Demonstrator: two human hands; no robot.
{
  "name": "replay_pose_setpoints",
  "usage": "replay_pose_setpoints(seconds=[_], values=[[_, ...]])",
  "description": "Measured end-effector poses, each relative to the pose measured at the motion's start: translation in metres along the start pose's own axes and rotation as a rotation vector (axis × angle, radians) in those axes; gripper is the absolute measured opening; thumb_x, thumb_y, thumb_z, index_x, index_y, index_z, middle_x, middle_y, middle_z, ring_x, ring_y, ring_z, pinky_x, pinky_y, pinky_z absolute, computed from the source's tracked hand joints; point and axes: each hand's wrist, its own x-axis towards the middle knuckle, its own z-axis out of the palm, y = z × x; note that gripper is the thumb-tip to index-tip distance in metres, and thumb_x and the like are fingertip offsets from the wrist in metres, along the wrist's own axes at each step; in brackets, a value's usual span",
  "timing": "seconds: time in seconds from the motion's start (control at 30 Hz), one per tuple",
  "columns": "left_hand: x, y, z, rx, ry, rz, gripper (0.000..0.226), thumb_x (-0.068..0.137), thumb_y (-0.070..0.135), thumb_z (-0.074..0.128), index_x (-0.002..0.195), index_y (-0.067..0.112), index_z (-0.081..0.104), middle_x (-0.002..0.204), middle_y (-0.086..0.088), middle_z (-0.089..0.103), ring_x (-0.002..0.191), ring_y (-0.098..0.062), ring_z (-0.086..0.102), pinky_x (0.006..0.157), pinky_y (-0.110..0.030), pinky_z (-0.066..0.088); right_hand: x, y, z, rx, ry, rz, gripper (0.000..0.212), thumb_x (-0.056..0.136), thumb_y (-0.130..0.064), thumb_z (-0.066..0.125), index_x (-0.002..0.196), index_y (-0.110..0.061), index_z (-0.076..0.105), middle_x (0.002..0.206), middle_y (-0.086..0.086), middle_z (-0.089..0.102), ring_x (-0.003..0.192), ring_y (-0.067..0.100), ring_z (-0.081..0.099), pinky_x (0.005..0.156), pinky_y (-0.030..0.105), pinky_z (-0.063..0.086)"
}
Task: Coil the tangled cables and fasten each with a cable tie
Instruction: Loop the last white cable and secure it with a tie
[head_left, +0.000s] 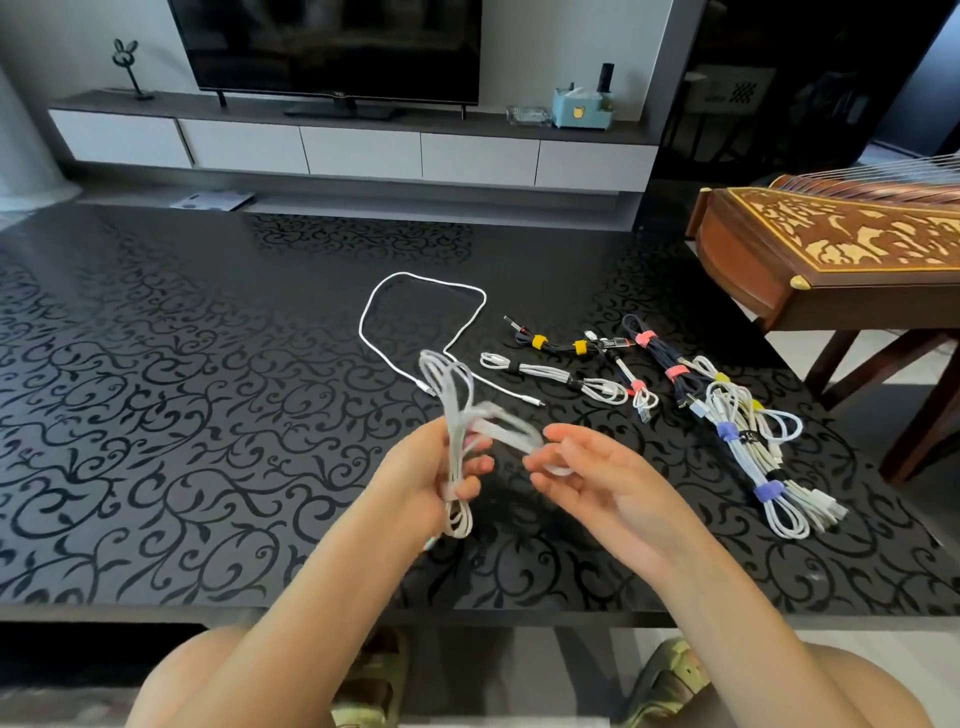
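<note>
The left hand (441, 478) is gripping a coiled white cable (455, 441) upright above the near middle of the black patterned table (156, 364), with loops projecting above and below the fist. The right hand (597, 478), just to its right, is pinching the end of a motion-blurred white cable tie (511, 434) that is running from the coil. A loose white cable (410, 274) is lying farther back, and tied cable bundles (748, 461) are lying to the right.
</note>
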Motion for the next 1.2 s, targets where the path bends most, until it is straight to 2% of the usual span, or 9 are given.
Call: replay_pose_setpoints(seconds=[0.1, 0.23, 0.37, 0.47, 0.6, 0.7, 0.83, 1.07, 1.2], values=[[0.005, 0.006, -0.005, -0.192, -0.034, -0.158, 0.025, 0.088, 0.004, 0.044, 0.064, 0.006, 0.052, 0.054, -0.006, 0.048, 0.034, -0.012, 0.047, 0.029, -0.011, 0.02, -0.01, 0.005, 0.007, -0.17, 0.02, -0.05, 0.021, 0.078, -0.01, 0.064, 0.099, -0.006, 0.065, 0.085, 0.009, 0.073, 0.069, 0.015, 0.063, 0.058, 0.022, 0.05], [0.007, -0.002, -0.004, 0.083, 0.053, -0.052, 0.022, 0.093, 0.007, 0.044, 0.074, 0.006, 0.055, 0.06, -0.007, 0.047, 0.035, -0.013, 0.046, 0.029, -0.013, 0.021, -0.026, 0.0, 0.021, -0.548, 0.043, -0.376, 0.018, 0.08, 0.002, 0.067, 0.091, -0.013, 0.07, 0.08, 0.002, 0.075, 0.059, 0.001, 0.061, 0.057, 0.012, 0.045], [0.01, -0.031, 0.005, 0.58, 0.178, 0.315, 0.032, 0.097, 0.026, 0.046, 0.072, 0.009, 0.056, 0.063, -0.004, 0.054, 0.041, -0.012, 0.048, 0.041, -0.022, 0.027, -0.029, 0.008, 0.026, -0.858, 0.082, -0.73, 0.021, 0.079, -0.01, 0.074, 0.087, -0.029, 0.072, 0.085, -0.015, 0.074, 0.078, -0.002, 0.067, 0.068, 0.01, 0.048], [0.011, -0.041, 0.01, 0.951, 0.395, 0.61, 0.04, 0.098, 0.031, 0.041, 0.065, 0.011, 0.049, 0.058, -0.004, 0.054, 0.051, -0.015, 0.046, 0.051, -0.03, 0.034, -0.02, 0.019, 0.02, -1.127, 0.157, -0.993, 0.02, 0.084, -0.026, 0.063, 0.097, -0.015, 0.075, 0.088, -0.01, 0.073, 0.08, 0.003, 0.067, 0.069, 0.024, 0.054], [0.013, -0.049, 0.012, 1.271, 0.48, 0.973, 0.03, 0.092, 0.016, 0.055, 0.064, 0.014, 0.043, 0.048, -0.003, 0.049, 0.043, -0.023, 0.048, 0.042, -0.028, 0.029, -0.013, 0.025, 0.02, -1.394, 0.126, -1.191, 0.028, 0.088, -0.013, 0.053, 0.105, 0.001, 0.07, 0.082, 0.002, 0.072, 0.071, 0.011, 0.062, 0.068, 0.021, 0.05], [0.016, -0.049, 0.01, 1.366, 0.449, 1.173, 0.032, 0.088, 0.023, 0.052, 0.058, 0.018, 0.04, 0.039, 0.006, 0.036, 0.032, -0.016, 0.035, 0.036, -0.021, 0.015, -0.015, 0.016, 0.021, -1.36, 0.227, -0.985, 0.025, 0.092, -0.009, 0.048, 0.105, -0.007, 0.068, 0.077, -0.003, 0.069, 0.065, 0.01, 0.06, 0.067, 0.025, 0.049], [0.014, -0.057, 0.008, 1.283, 0.169, 1.262, 0.029, 0.09, 0.032, 0.045, 0.072, 0.02, 0.064, 0.056, 0.008, 0.057, 0.051, -0.009, 0.052, 0.048, -0.022, 0.036, -0.011, -0.009, 0.008, -1.031, 0.371, -0.556, 0.014, 0.094, -0.006, 0.052, 0.088, -0.015, 0.061, 0.066, 0.0, 0.068, 0.055, 0.006, 0.063, 0.057, 0.019, 0.051], [-0.002, -0.051, 0.007, 1.119, -0.038, 1.004, 0.013, 0.09, 0.024, 0.062, 0.087, 0.021, 0.074, 0.068, 0.016, 0.054, 0.07, -0.001, 0.051, 0.064, -0.011, 0.035, -0.012, -0.026, 0.005, -0.585, 0.191, -0.274, 0.008, 0.083, -0.004, 0.066, 0.079, -0.008, 0.072, 0.067, 0.006, 0.071, 0.057, 0.006, 0.062, 0.056, 0.015, 0.05], [-0.01, -0.048, 0.008, 1.099, -0.055, 0.952, 0.012, 0.088, 0.023, 0.065, 0.091, 0.023, 0.076, 0.071, 0.012, 0.063, 0.072, -0.008, 0.057, 0.068, -0.025, 0.046, -0.011, -0.026, 0.006, -0.599, 0.144, -0.211, 0.009, 0.081, -0.006, 0.07, 0.077, -0.013, 0.075, 0.066, 0.001, 0.07, 0.056, 0.006, 0.057, 0.056, 0.016, 0.05]])
